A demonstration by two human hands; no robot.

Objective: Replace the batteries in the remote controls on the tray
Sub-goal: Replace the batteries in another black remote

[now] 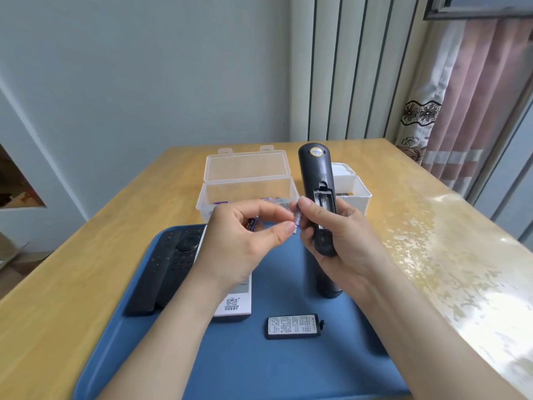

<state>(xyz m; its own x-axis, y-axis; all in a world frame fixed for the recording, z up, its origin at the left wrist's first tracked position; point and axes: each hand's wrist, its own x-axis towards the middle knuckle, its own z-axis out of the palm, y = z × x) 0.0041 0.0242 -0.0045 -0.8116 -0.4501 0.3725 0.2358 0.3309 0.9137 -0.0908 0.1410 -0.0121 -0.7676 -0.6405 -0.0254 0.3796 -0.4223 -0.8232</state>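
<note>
My right hand (343, 235) grips a black remote (315, 174) upright above the blue tray (288, 370), its back toward me and its battery compartment (324, 200) open. My left hand (245, 238) pinches a purple battery (297, 222) between thumb and forefinger, right beside the remote. A second purple battery (253, 223) lies curled inside that same hand. The remote's battery cover (294, 326) lies on the tray in front of me.
Two black remotes (161, 272) and a white remote (235, 304) lie on the tray's left half; another dark remote (327, 284) lies under my right hand. A clear lidded box (248, 180) holding batteries and a white box (354, 189) stand behind the tray on the wooden table.
</note>
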